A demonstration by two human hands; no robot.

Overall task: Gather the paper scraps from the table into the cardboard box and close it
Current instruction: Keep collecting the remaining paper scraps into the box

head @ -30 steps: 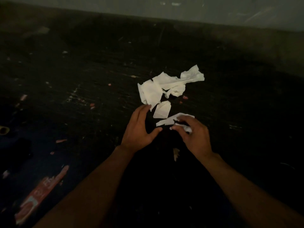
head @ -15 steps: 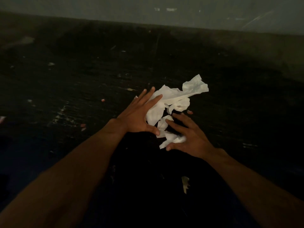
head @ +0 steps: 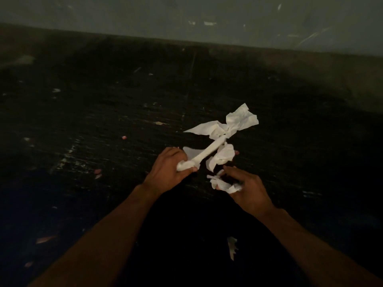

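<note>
Closing on the pile now: half a second ago the left hand [head: 167, 172] lay flat with straight fingers on the paper, and a second ago it hovered open beside loose pieces. Now its fingers are curled tight around the bunched near end of the main paper piece [head: 211, 149].

The right hand [head: 248, 191] was pinching one bit a second ago. It now has a small wad of torn scraps [head: 224, 184] clenched between thumb and fingers.

Judgement: gathering has gone from pressing and raking to actual pickup. Most of the pile is in hand, and transfer to the cardboard box comes next. The box is not in view, so I cannot tell where it sits or whether it is open.

Paper look:
- The main piece is white and thin, pulled into a twisted rope from the left fist up and right.
- It fans out into crumpled flaps at the far end, over mid-table.
- I cannot tell if the far end is lifted or dragging.

One crumpled scrap [head: 223, 156] sits just beside the rope, between the two hands, not clearly held. A stray scrap [head: 232, 246] lies near the table [head: 93, 121] front edge, well apart from the hands and untouched. Both still need collecting. The dark tabletop also shows small pink flecks [head: 124, 137].
</note>
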